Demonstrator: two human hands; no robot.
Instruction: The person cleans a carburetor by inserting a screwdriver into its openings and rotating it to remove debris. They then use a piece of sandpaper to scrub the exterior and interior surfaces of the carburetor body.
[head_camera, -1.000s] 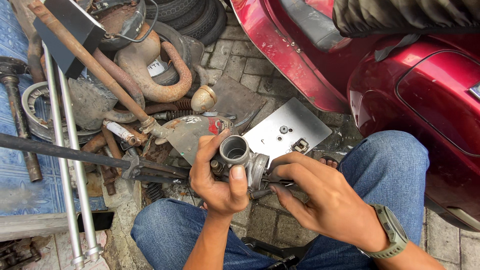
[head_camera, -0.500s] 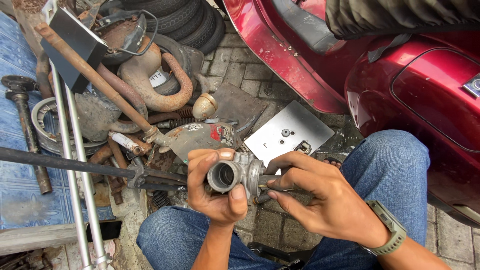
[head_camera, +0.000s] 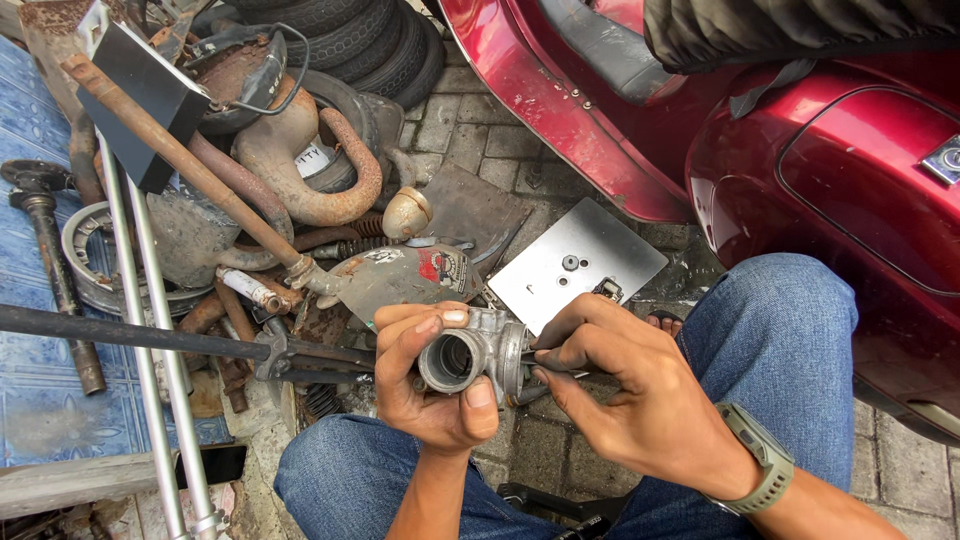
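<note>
The left hand is clenched around a grey metal carburetor, bore facing the camera, held over the knees just above the paving. The right hand pinches a thin tool whose tip meets the carburetor's right side. The step looks like working a small fitting on that side; it calls for a steady grip and fine turning. A steel plate lies beyond, near the red scooter.
</note>
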